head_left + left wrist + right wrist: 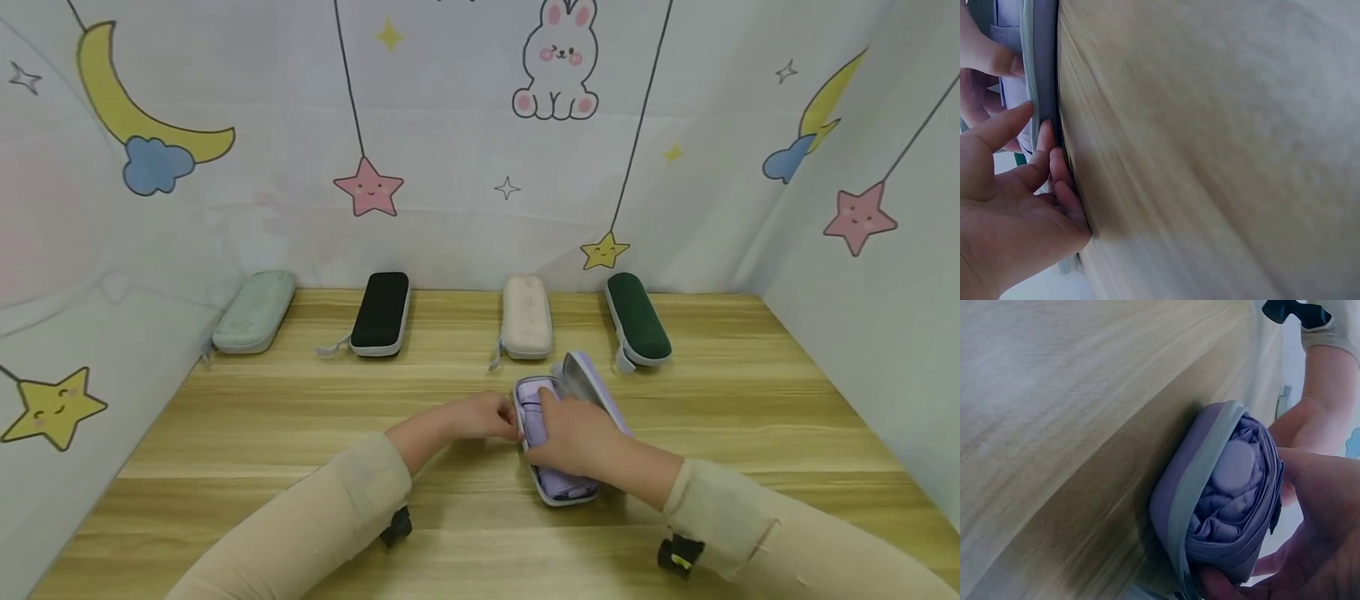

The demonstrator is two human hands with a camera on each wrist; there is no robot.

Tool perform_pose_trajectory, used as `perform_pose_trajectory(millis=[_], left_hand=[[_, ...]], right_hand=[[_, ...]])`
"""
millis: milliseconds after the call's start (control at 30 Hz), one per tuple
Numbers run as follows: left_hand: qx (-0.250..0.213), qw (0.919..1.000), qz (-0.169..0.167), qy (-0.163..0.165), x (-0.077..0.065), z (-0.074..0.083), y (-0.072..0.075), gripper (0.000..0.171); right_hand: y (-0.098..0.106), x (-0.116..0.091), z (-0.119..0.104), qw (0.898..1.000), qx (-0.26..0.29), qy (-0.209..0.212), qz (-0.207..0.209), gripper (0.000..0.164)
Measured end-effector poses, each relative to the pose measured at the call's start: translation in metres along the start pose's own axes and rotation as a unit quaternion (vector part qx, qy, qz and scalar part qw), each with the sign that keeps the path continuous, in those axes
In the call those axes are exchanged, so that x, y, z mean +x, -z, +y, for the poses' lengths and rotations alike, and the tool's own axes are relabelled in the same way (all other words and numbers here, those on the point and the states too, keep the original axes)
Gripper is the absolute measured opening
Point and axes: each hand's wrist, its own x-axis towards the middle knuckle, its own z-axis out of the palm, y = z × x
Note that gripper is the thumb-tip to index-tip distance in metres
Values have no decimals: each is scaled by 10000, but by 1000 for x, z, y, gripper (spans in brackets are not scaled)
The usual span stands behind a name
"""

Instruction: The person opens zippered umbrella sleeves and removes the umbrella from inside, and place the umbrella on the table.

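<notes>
A lilac zip case [531,479] lies open on the table, its lid [602,390] raised on the right side. Inside it sits a folded purple umbrella [1225,509], its pleated fabric bunched around a rounded end cap. My right hand [583,440] reaches into the case and grips the umbrella around its middle, thumb on the left side. At the case's left wall, my left hand [480,415] holds the edge. Its thumb [1019,115] touches the pale zip rim, while the other fingers rest low against the outer wall.
Along the back of the wooden table [300,500] stand a mint case [257,310], a black case [381,312], a cream case [527,317] and a dark green case [637,318]. Each has a wrist strap. A printed cloth [450,108] hangs behind and at both sides.
</notes>
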Motion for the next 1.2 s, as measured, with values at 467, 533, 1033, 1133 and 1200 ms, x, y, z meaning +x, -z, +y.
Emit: perform_pose_trajectory(millis=[467,533,1033,1133,1200], left_hand=[[-3,9996,172,215,-1,3,-2,18],[39,9994,244,256,0,3,-2,20],[-564,9954,690,343,2,1,-5,20],[-1006,9920,709,285,1,-1,-4,18],[-1164,9901,744,248,0,-2,-3,14]], right_hand=[[4,4,4,9999,3,-10,-121,81],[4,6,4,9998,-78,60,-152,82],[13,9,7,9998,136,44,-150,103],[22,5,6,9997,231,32,-3,104],[31,2,5,9994,294,61,161,103]])
